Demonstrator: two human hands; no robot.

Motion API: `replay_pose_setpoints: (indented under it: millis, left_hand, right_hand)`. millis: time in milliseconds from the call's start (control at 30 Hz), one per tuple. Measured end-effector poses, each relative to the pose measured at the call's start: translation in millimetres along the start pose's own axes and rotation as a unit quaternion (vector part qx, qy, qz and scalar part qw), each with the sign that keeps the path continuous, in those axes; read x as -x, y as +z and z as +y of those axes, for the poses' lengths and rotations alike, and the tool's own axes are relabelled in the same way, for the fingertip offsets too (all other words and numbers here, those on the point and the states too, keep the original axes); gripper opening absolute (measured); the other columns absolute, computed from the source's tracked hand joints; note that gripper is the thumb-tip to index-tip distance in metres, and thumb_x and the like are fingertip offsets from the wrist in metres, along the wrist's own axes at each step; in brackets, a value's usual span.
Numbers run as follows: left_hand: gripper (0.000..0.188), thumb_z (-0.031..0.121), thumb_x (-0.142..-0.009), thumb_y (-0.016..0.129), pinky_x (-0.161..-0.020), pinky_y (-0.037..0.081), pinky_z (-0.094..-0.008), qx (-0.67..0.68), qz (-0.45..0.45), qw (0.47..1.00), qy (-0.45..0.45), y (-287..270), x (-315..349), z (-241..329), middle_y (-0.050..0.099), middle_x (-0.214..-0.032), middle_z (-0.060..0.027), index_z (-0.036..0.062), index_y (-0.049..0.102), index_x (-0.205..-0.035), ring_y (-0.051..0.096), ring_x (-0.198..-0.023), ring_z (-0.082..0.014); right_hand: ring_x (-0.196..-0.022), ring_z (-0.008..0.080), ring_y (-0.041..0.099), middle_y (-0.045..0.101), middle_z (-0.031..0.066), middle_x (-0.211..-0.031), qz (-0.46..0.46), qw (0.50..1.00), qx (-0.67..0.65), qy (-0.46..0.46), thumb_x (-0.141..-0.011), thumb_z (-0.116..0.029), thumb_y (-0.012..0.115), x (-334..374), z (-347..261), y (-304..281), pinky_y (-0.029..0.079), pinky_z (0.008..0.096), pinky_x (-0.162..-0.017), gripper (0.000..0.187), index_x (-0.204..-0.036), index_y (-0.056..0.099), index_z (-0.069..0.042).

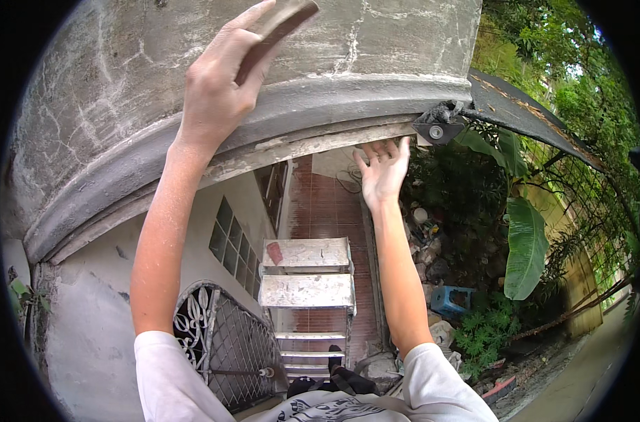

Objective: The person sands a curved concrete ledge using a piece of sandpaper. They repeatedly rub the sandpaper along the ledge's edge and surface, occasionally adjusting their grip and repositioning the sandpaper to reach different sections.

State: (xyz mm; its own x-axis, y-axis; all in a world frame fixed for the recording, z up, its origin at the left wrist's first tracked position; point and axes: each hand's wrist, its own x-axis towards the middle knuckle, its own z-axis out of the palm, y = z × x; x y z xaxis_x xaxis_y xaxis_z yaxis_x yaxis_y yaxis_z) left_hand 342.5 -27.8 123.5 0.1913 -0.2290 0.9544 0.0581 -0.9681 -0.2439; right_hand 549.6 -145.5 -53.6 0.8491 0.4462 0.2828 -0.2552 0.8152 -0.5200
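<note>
My left hand [221,81] is raised against the cracked grey wall [158,42], gripping a brown, bent piece of sandpaper [281,32] between thumb and fingers. Pale dust coats this hand and forearm. Below it runs a grey moulded ledge [320,98] with a rough, flaking lower edge. My right hand [384,172] reaches up to the underside of that ledge, palm showing and fingers spread, with nothing in it. The fingertips are at the lower edge; whether they press on it I cannot tell. Close to them a dark lamp-like fitting [438,131] is fixed at the ledge's corner.
A paint-spattered stepladder [306,290] stands beneath me, with a reddish scrap [275,253] on its top. A metal lattice gate [239,344] is at the left. Rubble, a blue plastic stool [452,300] and plants [526,246] lie right, under a dark awning [534,112].
</note>
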Motion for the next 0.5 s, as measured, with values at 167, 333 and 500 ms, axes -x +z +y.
replay_pose_setpoints:
  millis: [167, 333, 500]
  left_hand:
    - [0.017, 0.001, -0.075, 0.075, -0.074, 0.056, -0.0337, 0.006, -0.019, 0.998, 0.053, -2.3, 1.5, -0.5, 0.063, -0.122, -0.0049, 0.0029, 0.062, -0.085, 0.068, -0.089, -0.0217]
    - [0.015, -0.001, -0.073, 0.076, -0.067, 0.052, -0.0308, 0.055, -0.029, 0.998, 0.015, -6.1, -1.0, 0.7, 0.066, -0.120, -0.0039, 0.0020, 0.061, -0.076, 0.066, -0.083, -0.0177]
    - [0.015, 0.001, -0.073, 0.074, -0.077, 0.052, -0.0306, 0.001, -0.022, 0.996, 0.081, -11.4, 1.6, 6.1, 0.068, -0.115, -0.0014, 0.0058, 0.068, -0.086, 0.065, -0.096, -0.0171]
  right_hand:
    - [-0.144, 0.0318, 0.024, 0.024, 0.0141, -0.155, -0.158, 0.984, -0.064, -0.050, -0.086, -0.068, 0.055, -38.4, -6.2, -4.8, 0.022, 0.0530, -0.117, 0.094, -0.153, 0.020, -0.011]
    - [-0.135, 0.0266, 0.037, 0.041, 0.0053, -0.146, -0.125, 0.987, -0.094, -0.027, -0.074, -0.068, 0.072, -55.2, 6.0, -6.7, 0.028, 0.0485, -0.115, 0.098, -0.147, 0.035, -0.014]
    - [-0.135, 0.0264, 0.039, 0.044, 0.0038, -0.144, -0.153, 0.976, -0.146, -0.054, -0.071, -0.067, 0.075, -59.8, 12.9, -2.3, 0.030, 0.0466, -0.115, 0.097, -0.144, 0.040, -0.015]
